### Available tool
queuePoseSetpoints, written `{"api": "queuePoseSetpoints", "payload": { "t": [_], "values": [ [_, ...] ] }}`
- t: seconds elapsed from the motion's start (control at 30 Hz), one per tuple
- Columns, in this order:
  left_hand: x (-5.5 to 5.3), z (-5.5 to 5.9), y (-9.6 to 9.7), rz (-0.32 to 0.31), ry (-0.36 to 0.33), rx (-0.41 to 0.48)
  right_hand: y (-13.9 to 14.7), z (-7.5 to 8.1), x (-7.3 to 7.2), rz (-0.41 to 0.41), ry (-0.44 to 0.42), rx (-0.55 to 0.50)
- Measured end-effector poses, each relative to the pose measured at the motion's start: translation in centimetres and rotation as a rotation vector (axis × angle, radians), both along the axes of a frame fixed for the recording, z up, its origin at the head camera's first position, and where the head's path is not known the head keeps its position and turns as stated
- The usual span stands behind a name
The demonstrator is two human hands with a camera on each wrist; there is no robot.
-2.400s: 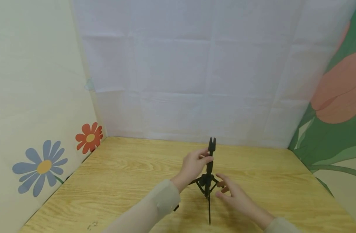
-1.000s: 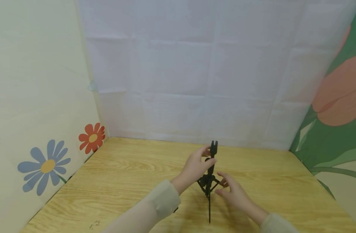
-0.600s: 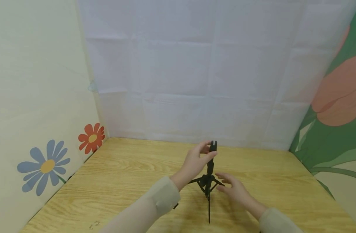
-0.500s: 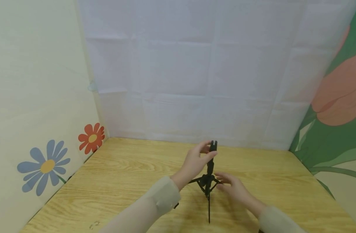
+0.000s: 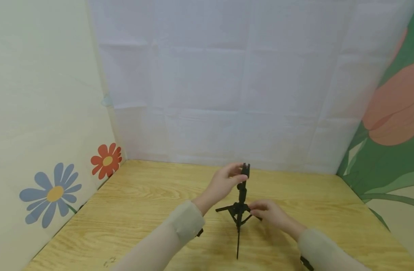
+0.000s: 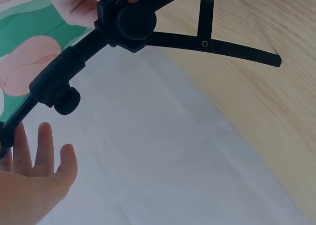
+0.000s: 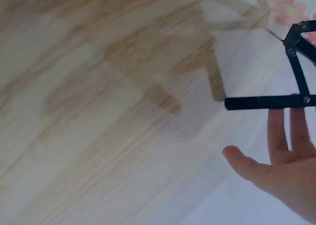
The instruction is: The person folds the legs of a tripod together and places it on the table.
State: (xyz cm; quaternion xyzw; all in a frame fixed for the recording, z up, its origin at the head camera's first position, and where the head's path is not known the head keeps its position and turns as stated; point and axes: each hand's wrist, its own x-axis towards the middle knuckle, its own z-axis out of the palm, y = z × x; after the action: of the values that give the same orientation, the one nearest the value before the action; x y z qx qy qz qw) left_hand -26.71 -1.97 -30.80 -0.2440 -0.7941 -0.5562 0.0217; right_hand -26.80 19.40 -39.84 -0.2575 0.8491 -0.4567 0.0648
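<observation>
A black tabletop tripod (image 5: 242, 194) with a two-pronged top stands over the wooden table, legs spread. My left hand (image 5: 222, 184) holds it just below the prongs, thumb in front and fingers behind. In the left wrist view that left hand (image 6: 37, 185) is at the thin end of the post, its outer fingers extended. Lower down, my right hand (image 5: 269, 212) pinches the right leg close to the hub. The right wrist view shows a flat tripod leg (image 7: 261, 102) crossing in front of the right hand's fingers (image 7: 277, 133); the thumb side is hidden.
The wood-grain table (image 5: 152, 195) is backed by a creased white sheet (image 5: 200, 94). A cream panel with flowers (image 5: 54, 194) borders the left, a green tulip panel (image 5: 390, 113) the right. The tripod's shadow (image 7: 192, 62) falls on the tabletop.
My left hand has slid up the post to just under the prongs. My right hand has closed in on the right leg near the hub. The tripod has shifted slightly left.
</observation>
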Motion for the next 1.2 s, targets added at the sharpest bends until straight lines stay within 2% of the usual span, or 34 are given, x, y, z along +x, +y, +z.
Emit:
{"api": "queuePoseSetpoints", "payload": {
  "t": [0.27, 0.5, 0.9, 1.2],
  "values": [
    [-0.1, 0.5, -0.5, -0.025, -0.034, -0.037, 0.2, -0.1, -0.3, 0.033, 0.028, 0.021],
    [0.0, 0.8, -0.7, -0.050, -0.025, -0.032, 0.2, -0.3, -0.8, 0.050, 0.028, 0.018],
    [0.2, 1.1, -0.7, -0.027, -0.036, -0.025, 1.0, -0.7, -2.2, 0.188, 0.047, 0.032],
    [0.4, 1.2, -0.4, 0.014, -0.016, -0.027, 0.9, -0.8, -2.3, 0.200, 0.083, 0.022]
  ]
}}
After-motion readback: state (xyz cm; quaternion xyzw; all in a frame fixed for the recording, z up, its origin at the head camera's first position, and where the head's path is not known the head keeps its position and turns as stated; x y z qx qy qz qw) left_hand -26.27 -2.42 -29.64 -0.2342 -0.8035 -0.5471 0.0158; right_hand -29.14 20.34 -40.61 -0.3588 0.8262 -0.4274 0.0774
